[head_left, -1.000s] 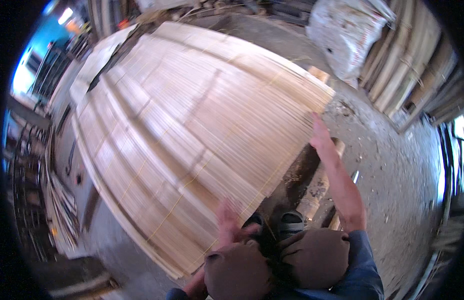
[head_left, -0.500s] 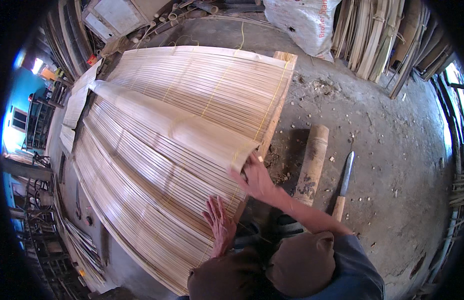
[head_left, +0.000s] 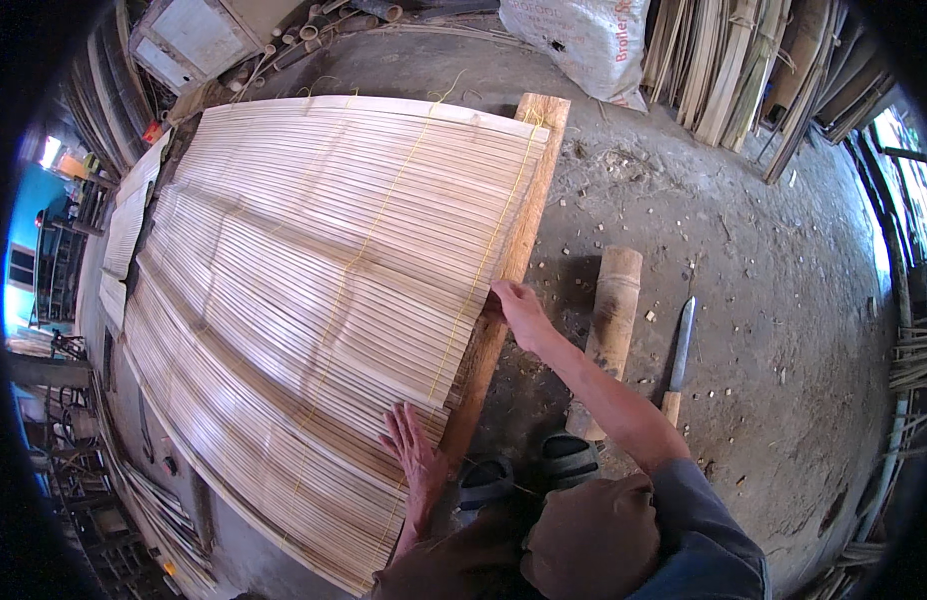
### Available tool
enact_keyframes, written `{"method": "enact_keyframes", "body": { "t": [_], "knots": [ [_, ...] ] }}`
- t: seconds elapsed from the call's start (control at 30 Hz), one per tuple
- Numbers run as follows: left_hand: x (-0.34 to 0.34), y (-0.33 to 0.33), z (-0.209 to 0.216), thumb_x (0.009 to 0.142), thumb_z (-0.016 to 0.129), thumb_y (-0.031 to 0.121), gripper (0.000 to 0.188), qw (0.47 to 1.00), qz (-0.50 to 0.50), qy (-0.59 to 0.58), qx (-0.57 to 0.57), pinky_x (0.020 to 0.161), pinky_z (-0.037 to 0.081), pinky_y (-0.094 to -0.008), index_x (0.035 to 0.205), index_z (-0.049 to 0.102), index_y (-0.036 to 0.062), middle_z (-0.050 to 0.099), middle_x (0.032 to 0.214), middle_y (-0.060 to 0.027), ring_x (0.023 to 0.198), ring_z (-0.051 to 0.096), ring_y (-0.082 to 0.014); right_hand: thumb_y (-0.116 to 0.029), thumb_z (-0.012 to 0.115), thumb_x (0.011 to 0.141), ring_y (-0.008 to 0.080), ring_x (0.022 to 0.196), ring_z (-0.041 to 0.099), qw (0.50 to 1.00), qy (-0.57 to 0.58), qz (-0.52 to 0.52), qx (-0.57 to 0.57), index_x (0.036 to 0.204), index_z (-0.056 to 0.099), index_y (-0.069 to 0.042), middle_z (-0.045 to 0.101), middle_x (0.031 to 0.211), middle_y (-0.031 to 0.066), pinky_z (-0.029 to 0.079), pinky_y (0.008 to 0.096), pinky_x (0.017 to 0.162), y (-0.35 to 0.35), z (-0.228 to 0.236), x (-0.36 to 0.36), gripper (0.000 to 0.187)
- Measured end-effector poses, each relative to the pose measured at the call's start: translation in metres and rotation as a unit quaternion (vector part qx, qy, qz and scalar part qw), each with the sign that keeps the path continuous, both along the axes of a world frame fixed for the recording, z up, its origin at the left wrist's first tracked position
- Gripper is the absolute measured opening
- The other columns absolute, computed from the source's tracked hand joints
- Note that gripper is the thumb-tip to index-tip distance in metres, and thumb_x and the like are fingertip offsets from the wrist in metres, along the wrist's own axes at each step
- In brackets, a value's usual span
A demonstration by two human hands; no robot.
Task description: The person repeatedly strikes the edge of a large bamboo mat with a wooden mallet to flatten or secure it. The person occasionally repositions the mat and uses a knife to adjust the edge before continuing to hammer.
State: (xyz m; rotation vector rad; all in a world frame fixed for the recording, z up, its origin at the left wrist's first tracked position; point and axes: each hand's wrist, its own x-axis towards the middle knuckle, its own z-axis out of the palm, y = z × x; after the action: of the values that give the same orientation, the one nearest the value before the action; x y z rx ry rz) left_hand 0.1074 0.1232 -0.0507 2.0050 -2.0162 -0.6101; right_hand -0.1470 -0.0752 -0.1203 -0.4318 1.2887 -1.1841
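Note:
A wide mat of thin bamboo slats [head_left: 384, 290], tied with rows of yellow cord [head_left: 382, 205], spreads out in front of me with gentle waves in it. My left hand [head_left: 421, 462] lies on its near part, fingers stretched out and spread. At the right side edge of the mat, my right hand [head_left: 524, 318] has thumb and fingers pinched together on the slat ends. Under that edge runs a wooden beam [head_left: 534, 205], part of it hidden by the mat.
Right of the mat lie a thick bamboo piece [head_left: 616, 310] and a long knife [head_left: 682, 350] with a wooden handle. Small chips dot the concrete floor [head_left: 754, 270]. A white sack [head_left: 584, 45] and upright bamboo strips [head_left: 719, 75] stand at the back.
The rolled-over fold across the mat has been laid down, and the slats there now lie nearly flat. My right hand stays at the side edge; my left stays on the mat.

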Motion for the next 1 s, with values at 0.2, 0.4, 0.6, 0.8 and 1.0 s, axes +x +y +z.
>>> {"method": "enact_keyframes", "body": {
  "t": [0.2, 0.4, 0.6, 0.8, 1.0],
  "knots": [
    [0.003, 0.002, -0.010, 0.071, 0.051, -0.007, 0.094, 1.000, 0.003, -0.010, 0.006, 0.119, -0.001, -0.0660, 0.159, 0.019, 0.0018, 0.018, 0.165, -0.0251, 0.155, 0.006, -0.0443, -0.026, 0.069, 0.093, 0.0158, 0.078, 0.060, 0.994, -0.008, -0.039, 0.104, 0.102, 0.069, 0.003, 0.068, 0.090, 0.0073, 0.050, 0.0340, 0.072, -0.020, 0.022, 0.013, 0.030],
    [-0.003, -0.004, 0.015, 0.069, 0.057, -0.007, 0.100, 1.000, 0.006, -0.010, 0.009, 0.120, -0.001, -0.0639, 0.159, 0.013, -0.0016, 0.013, 0.166, -0.0248, 0.155, 0.005, -0.0433, -0.030, 0.063, 0.097, 0.0241, 0.107, 0.064, 0.830, 0.473, 0.227, -0.185, 0.116, 0.066, 0.002, 0.070, 0.109, 0.0125, 0.055, 0.0408, 0.088, -0.137, 0.197, -0.078, 0.037],
    [-0.036, -0.018, 0.030, 0.074, 0.064, -0.002, 0.099, 0.999, 0.008, 0.030, 0.031, 0.121, -0.002, -0.0629, 0.158, 0.012, -0.0048, 0.012, 0.165, -0.0264, 0.155, 0.006, -0.0432, -0.041, 0.059, 0.100, 0.0183, 0.092, 0.066, 0.929, 0.287, 0.038, -0.229, 0.111, 0.070, -0.001, 0.072, 0.099, 0.0086, 0.054, 0.0372, 0.081, -0.305, 0.229, -0.218, 0.043],
    [-0.024, -0.013, 0.001, 0.077, 0.057, -0.004, 0.091, 0.999, 0.018, -0.015, 0.027, 0.119, -0.004, -0.0648, 0.157, 0.014, -0.0055, 0.012, 0.165, -0.0268, 0.154, 0.005, -0.0452, -0.030, 0.063, 0.099, 0.0154, 0.076, 0.055, 0.905, 0.424, -0.014, -0.008, 0.123, 0.062, -0.011, 0.061, 0.090, 0.0057, 0.047, 0.0370, 0.064, -0.225, 0.009, -0.126, 0.031],
    [-0.035, -0.014, 0.025, 0.076, 0.059, -0.001, 0.092, 0.997, -0.007, -0.058, 0.056, 0.119, -0.002, -0.0653, 0.159, 0.019, 0.0007, 0.012, 0.166, -0.0257, 0.154, 0.006, -0.0451, -0.027, 0.067, 0.096, 0.0150, 0.066, 0.053, 0.813, 0.518, -0.142, -0.224, 0.115, 0.061, -0.006, 0.059, 0.075, 0.0023, 0.045, 0.0355, 0.058, -0.192, 0.004, -0.101, 0.029]
  ]
}}
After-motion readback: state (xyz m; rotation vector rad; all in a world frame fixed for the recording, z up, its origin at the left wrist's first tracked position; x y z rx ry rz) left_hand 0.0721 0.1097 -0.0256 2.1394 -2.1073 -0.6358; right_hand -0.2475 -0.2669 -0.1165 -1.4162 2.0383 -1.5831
